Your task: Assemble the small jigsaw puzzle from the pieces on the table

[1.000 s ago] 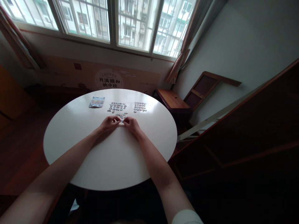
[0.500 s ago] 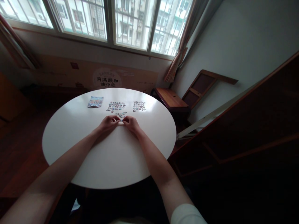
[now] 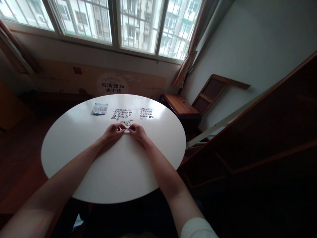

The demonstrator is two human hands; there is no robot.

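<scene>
My left hand (image 3: 114, 132) and my right hand (image 3: 137, 132) almost meet above the white table. Thumb and fingers of both are pinched on small jigsaw puzzle pieces (image 3: 127, 129), largely covered by the fingertips. Just beyond them lies a loose cluster of jigsaw pieces (image 3: 126, 122). Farther back, a group of pieces in uneven rows (image 3: 122, 113) spreads out on the left. A neater block of pieces in rows (image 3: 146, 113) sits to its right. The picture sheet (image 3: 99, 109) rests at the far left, its printed side up.
The round white table (image 3: 119, 175) fills the middle. A wooden bench (image 3: 180, 105) stands beyond its right edge, near a brown wooden frame (image 3: 210, 94) against the wall. A large dark wooden panel (image 3: 247, 145) slants along the right side. Barred windows are in front.
Both hands stay pinched together at the same spot, with hardly any finger movement. The whole view has shifted slightly.
</scene>
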